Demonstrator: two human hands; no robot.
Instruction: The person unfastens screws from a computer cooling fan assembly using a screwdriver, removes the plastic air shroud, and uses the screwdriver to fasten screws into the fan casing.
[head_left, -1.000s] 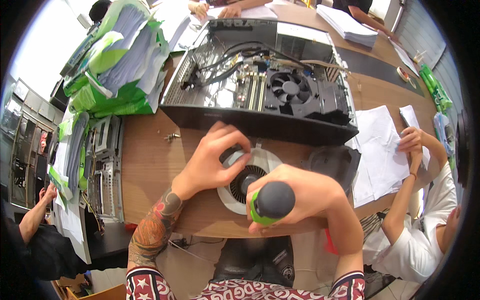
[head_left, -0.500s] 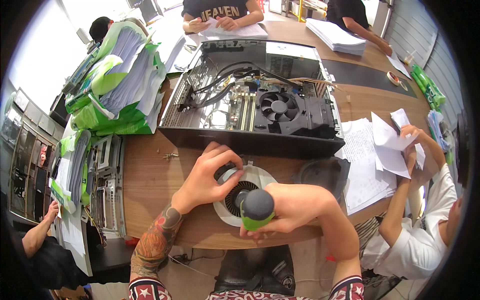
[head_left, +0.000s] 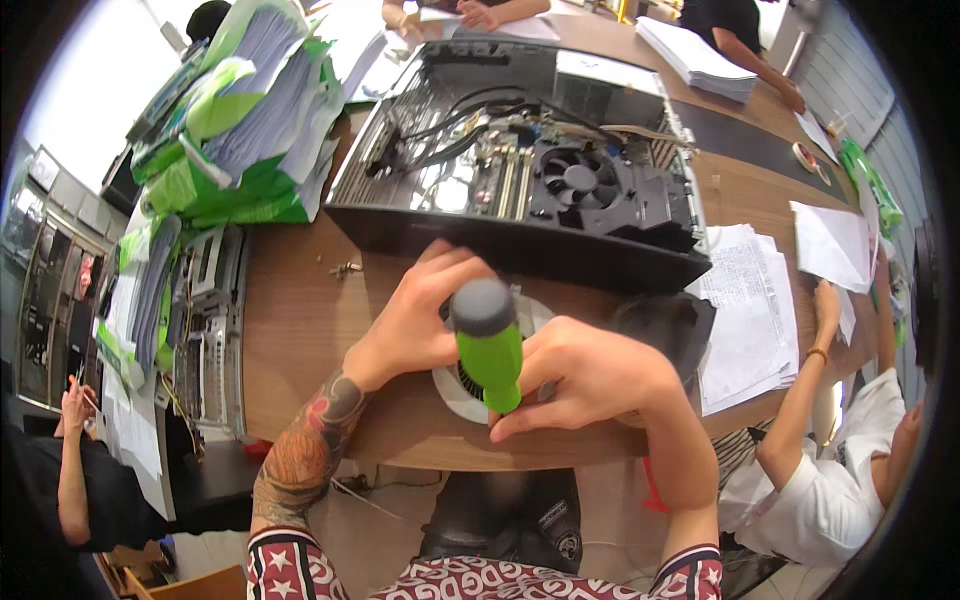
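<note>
On the table in front of me lies a round fan point(head_left: 458, 402) with a pale rim and dark blades, largely covered by my hands. My left hand point(head_left: 425, 315) curls around its upper left side; its fingertips are partly hidden behind the tool. My right hand point(head_left: 590, 385) is closed on a screwdriver point(head_left: 489, 360) with a green handle and a dark grey end. The handle tilts up toward the fan's far side, and the tip is out of sight. Just beyond stands an open computer case point(head_left: 520, 245) showing a black cooling fan point(head_left: 580, 178), cables and memory sticks.
A few small metal screws point(head_left: 346, 269) lie left of my hands. A dark, see-through cover point(head_left: 665, 335) sits to the right, beside written sheets point(head_left: 745, 330). Paper stacks in green wrapping point(head_left: 250, 130) stand left. Other people handle papers around the table.
The screwdriver has swung more upright and away from me, showing more green handle. My view has shifted slightly. My left hand stays by the fan; the person at right has moved a sheet.
</note>
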